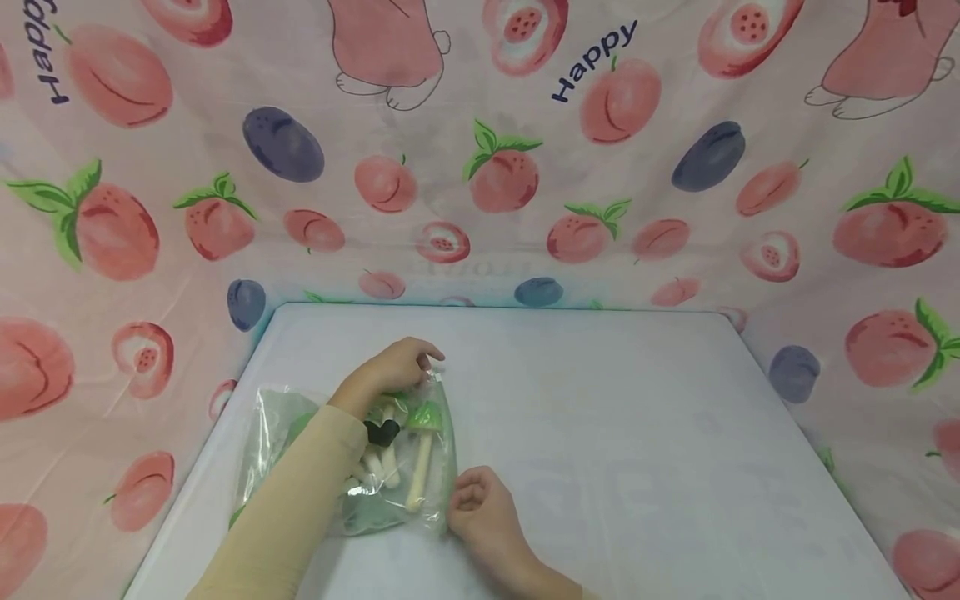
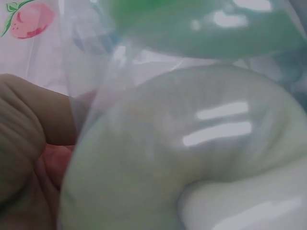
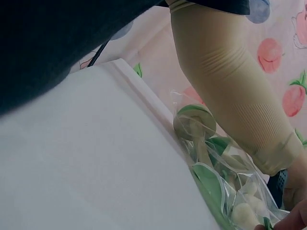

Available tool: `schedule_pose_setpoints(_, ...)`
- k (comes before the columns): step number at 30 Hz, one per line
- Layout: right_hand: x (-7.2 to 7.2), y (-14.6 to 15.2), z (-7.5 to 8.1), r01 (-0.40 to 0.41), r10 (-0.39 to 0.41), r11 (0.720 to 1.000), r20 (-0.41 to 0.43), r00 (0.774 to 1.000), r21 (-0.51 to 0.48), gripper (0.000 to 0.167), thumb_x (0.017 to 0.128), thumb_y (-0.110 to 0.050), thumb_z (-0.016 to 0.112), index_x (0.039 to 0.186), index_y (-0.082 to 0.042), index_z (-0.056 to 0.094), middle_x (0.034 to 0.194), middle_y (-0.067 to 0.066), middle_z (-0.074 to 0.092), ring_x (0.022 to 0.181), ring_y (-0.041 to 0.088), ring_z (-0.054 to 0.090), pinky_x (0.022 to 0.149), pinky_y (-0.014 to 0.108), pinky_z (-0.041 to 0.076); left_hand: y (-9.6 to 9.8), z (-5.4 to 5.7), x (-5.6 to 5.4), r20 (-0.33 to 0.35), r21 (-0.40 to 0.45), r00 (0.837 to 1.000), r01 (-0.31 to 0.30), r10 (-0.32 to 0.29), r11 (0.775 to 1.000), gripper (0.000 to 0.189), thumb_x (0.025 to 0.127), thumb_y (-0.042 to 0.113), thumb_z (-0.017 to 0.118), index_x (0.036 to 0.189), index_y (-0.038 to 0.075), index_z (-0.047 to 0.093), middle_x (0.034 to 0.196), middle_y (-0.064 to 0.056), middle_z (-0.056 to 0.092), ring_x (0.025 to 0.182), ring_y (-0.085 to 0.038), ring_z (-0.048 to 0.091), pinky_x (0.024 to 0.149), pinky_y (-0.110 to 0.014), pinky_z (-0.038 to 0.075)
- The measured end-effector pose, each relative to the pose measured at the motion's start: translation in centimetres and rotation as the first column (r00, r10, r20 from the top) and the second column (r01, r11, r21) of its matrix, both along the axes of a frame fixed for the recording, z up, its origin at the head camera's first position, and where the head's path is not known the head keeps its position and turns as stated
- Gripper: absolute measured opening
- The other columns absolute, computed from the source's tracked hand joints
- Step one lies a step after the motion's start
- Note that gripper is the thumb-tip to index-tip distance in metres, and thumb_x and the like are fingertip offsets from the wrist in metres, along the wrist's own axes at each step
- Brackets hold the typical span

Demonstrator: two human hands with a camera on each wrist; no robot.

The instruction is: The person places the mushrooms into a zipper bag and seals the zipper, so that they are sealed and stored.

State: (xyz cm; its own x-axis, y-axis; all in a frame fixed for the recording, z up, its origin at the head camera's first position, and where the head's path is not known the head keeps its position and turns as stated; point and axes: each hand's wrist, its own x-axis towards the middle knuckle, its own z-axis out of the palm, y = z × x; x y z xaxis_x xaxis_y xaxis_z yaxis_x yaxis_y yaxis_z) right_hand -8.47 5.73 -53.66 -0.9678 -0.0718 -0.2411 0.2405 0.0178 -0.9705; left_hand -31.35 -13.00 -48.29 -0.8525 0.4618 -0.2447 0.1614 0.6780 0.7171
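A clear plastic bag (image 1: pixel 450 446) with a green strip along its right edge lies on the left half of the table. Inside it are several mushroom-shaped pieces with green caps (image 1: pixel 425 415) and long white stems (image 1: pixel 421 475). My left hand (image 1: pixel 401 364) reaches over the bag and pinches its far right corner; the left wrist view shows the thumb (image 2: pixel 53 112) on the film. At the near right corner, my right hand (image 1: pixel 483 512) has its fingers curled and pinches the bag's edge. A fingertip (image 3: pixel 292 220) meets that edge in the right wrist view.
A white-covered table (image 1: pixel 637 433) extends to the right of the bag. Fruit-printed cloth (image 1: pixel 450 192) hangs behind it and along both sides. The left forearm's beige sleeve (image 1: pixel 292 500) crosses over the bag and hides part of it.
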Motion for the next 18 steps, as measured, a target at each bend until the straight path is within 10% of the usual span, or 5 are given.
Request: schedule_pose_setpoints(18,-1.0,3.1,0.9,-0.01,0.014,0.994,-0.036,0.999,0.111,0.046,0.077,0.009,0.066,0.121,0.002,0.056,0.093,0.008,0.069,0.082,0.015,0.067,0.069,0.02,0.056,-0.5,1.3,0.4,-0.11,0.023,0.993,-0.041,0.043,0.999,0.048,0.096,-0.009,0.055,0.141,0.002,0.067,0.104,-0.013,0.068,0.078,-0.017,0.062,0.067,-0.028,0.051)
